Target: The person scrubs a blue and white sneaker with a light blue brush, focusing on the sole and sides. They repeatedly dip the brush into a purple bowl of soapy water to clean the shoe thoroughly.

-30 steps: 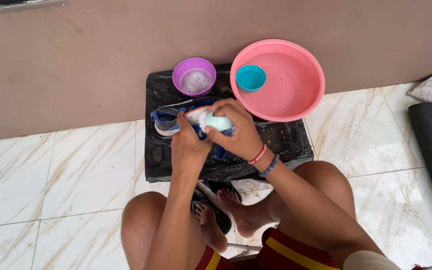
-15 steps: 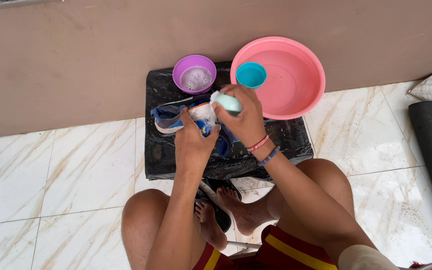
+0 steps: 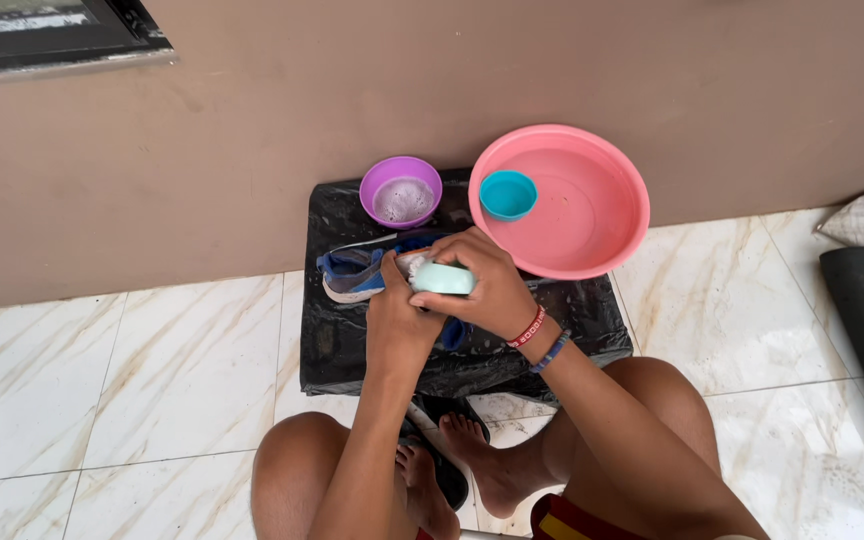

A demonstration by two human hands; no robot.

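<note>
Right hand (image 3: 487,285) of ours closes round a pale green soap bar (image 3: 442,279), likely slippery when wet; left hand (image 3: 402,320) pins the soft blue shoe (image 3: 357,272) on the black plastic sheet (image 3: 332,340), best steadied at its firmer sole.

Small bowl (image 3: 401,191) left of basin (image 3: 592,235); cup (image 3: 508,194) inside basin
</note>
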